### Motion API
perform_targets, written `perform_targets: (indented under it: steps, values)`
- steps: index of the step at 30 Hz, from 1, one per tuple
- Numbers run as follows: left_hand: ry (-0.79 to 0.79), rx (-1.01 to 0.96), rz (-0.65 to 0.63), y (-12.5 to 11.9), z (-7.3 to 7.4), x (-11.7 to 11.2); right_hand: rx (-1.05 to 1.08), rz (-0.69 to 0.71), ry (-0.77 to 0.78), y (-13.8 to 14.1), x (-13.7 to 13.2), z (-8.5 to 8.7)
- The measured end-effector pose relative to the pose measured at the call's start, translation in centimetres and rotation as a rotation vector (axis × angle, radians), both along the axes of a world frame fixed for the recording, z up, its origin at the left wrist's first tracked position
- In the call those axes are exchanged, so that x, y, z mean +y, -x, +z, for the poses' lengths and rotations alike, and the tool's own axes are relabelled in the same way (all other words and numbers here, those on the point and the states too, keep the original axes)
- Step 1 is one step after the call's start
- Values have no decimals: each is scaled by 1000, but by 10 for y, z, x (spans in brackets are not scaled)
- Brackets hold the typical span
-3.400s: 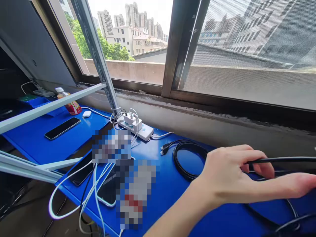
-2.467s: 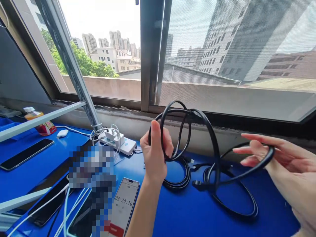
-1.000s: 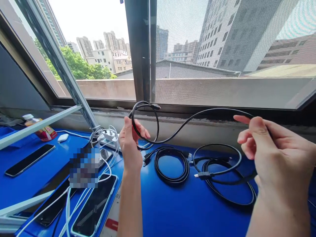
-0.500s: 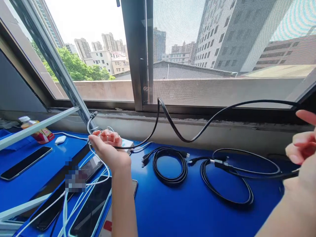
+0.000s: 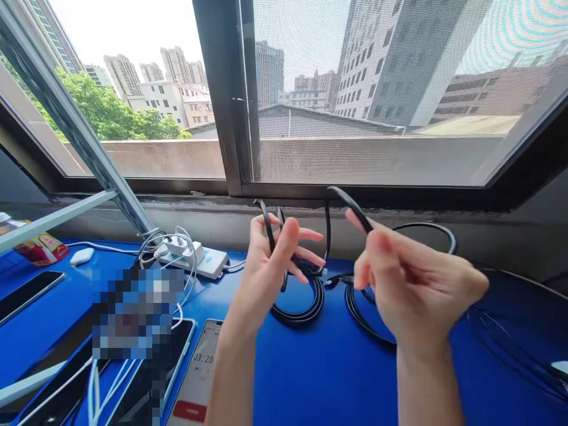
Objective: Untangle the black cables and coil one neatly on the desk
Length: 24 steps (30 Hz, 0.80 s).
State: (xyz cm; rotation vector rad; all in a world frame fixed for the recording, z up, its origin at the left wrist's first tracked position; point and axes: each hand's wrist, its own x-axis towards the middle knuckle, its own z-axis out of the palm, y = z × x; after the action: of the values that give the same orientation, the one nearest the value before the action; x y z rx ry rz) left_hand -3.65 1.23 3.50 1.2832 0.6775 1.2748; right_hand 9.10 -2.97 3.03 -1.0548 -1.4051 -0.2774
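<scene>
A black cable [image 5: 350, 204] runs in bends between my two hands above the blue tabletop. My left hand [image 5: 270, 260] holds part of it between thumb and index finger, where two strands cross; the other fingers stretch out to the right. My right hand [image 5: 412, 278] is closed, pinching the cable between thumb and fingers, with a loop curving up behind it. Below my left hand lies a coiled black cable [image 5: 318, 307], partly hidden by the fingers. A second black coil [image 5: 355, 316] rests beside it, mostly covered by my right hand.
A white power strip [image 5: 215, 264] with plugs stands near the wall. Phones, one of them showing a timer [image 5: 202, 358], and white cables lie on the left of the blue table [image 5: 323, 384]. A metal frame [image 5: 95, 142] slants across the left. Thin dark wires [image 5: 501, 337] lie at right.
My hands have come closer together, the right one moving in from the right edge. The cable stretched between them is now bunched into loops near the fingers. The view has shifted slightly right.
</scene>
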Motion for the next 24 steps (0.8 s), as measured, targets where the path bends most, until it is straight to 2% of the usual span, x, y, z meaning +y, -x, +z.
perform_targets:
  steps: [3,6,8,10,12,14,16,18,20,21,22,24]
  values:
    - [13,-59,35,-9,-2,-2,-379,-19,-97,14,9,-7]
    - [-5,-96,47,-7,-3,5,-537,-65,-103,19,12,-9]
    - [-35,-113,69,-2,-3,10,-497,14,-48,14,8,-7]
    - [-85,-113,104,3,-4,14,-332,78,27,3,0,-2]
    - [-132,-101,116,8,-4,17,-119,8,118,-12,-5,2]
    - [-171,-110,105,13,-4,18,23,-134,341,-26,-6,5]
    - [-197,-160,106,17,-3,18,43,-257,732,-35,-2,5]
    - [-227,-251,140,20,-2,17,-7,-268,1175,-36,5,3]
    - [-246,-334,180,23,0,15,-72,-128,1492,-30,14,-2]
    - [-251,-366,187,24,0,14,-94,-20,1582,-26,19,-5]
    - [-252,-392,182,27,1,13,-106,81,1623,-20,23,-9]
    - [-250,-436,146,32,3,11,-111,225,1607,-11,32,-16]
